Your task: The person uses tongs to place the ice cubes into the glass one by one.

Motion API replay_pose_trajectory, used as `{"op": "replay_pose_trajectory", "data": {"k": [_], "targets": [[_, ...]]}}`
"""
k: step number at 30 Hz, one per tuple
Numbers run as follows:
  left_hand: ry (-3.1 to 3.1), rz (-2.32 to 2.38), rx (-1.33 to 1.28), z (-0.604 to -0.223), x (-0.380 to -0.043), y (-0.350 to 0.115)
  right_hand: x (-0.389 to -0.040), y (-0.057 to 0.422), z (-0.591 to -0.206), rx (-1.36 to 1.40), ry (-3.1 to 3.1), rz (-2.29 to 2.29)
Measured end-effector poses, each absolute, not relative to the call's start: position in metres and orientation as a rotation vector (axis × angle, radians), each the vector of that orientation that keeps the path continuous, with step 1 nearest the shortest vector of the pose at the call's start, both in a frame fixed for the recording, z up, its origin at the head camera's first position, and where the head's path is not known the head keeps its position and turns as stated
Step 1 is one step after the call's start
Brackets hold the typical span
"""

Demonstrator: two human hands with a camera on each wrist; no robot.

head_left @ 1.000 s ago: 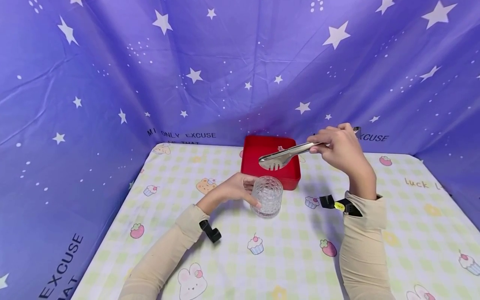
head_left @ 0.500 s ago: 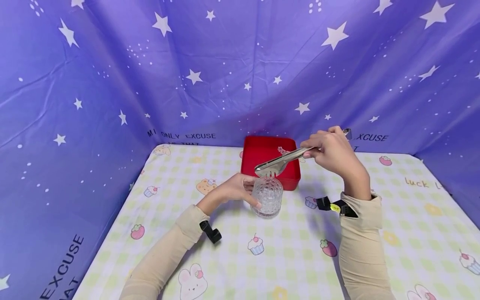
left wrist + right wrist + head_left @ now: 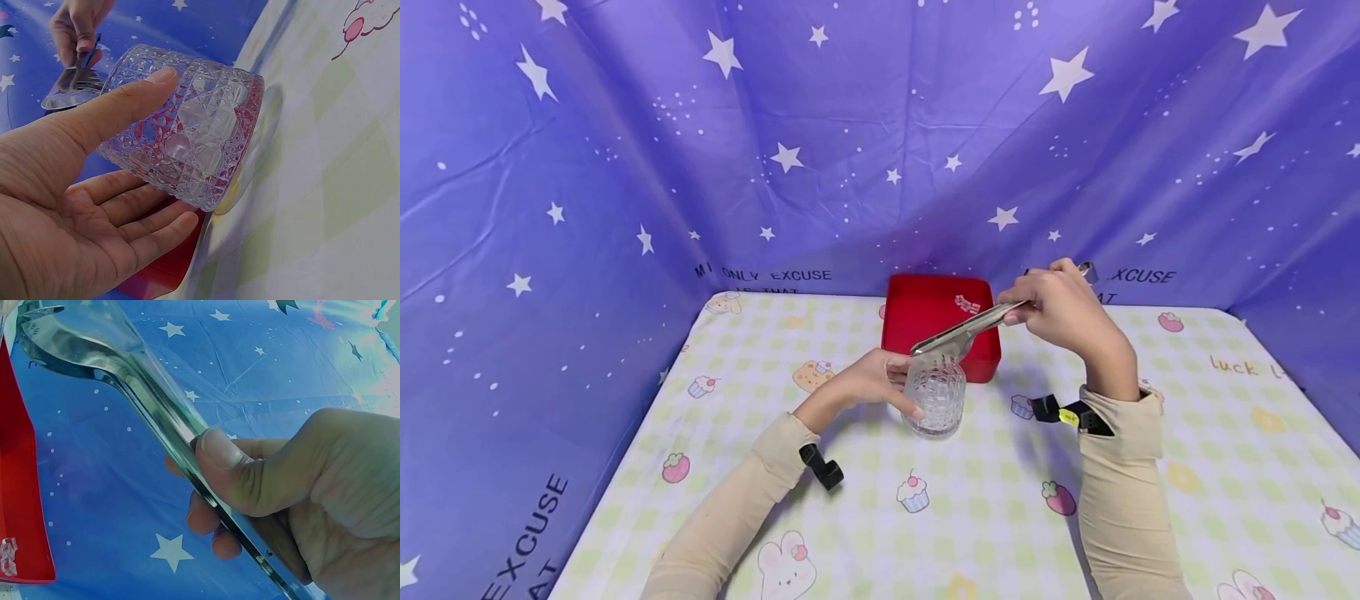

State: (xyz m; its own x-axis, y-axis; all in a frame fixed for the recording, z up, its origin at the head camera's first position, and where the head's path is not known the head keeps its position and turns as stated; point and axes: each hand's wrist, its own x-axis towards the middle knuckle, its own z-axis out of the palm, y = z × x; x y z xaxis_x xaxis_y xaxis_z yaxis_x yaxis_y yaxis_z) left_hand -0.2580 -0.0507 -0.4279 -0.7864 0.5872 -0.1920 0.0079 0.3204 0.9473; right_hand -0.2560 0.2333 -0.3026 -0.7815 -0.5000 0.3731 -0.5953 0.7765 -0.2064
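Observation:
A clear cut-glass tumbler (image 3: pixel 936 404) stands on the table in front of the red box, also large in the left wrist view. My left hand (image 3: pixel 872 377) holds it from the left, thumb (image 3: pixel 134 97) on the near side and fingers on the other. With thumb and fingers my right hand (image 3: pixel 1060 304) grips metal serving tongs (image 3: pixel 977 323), which have a toothed end (image 3: pixel 47 331). That end is tilted down at the tumbler's mouth; whether anything sits between its two sides cannot be seen. Rounded clear shapes show through the tumbler's patterned wall.
A red square box (image 3: pixel 917 304) stands behind the tumbler. Several small clear pieces (image 3: pixel 967 305) lie in its back right corner. A checked, cartoon-printed cloth (image 3: pixel 1000 533) covers the table. Purple star-printed curtains (image 3: pixel 850 108) rise behind and at both sides.
My right hand has moved left and slightly down, lowering the tongs' toothed end from above the box's front to the tumbler's mouth. My left hand and the tumbler have stayed put.

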Motion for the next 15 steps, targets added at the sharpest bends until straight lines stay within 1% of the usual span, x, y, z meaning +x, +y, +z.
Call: {"op": "replay_pose_trajectory", "data": {"k": [15], "targets": [[2.083,1.491,0.532,-0.4292,-0.2577,-0.0529,-0.2576,0.2296,-0.305,0.851,-2.69,0.431]]}}
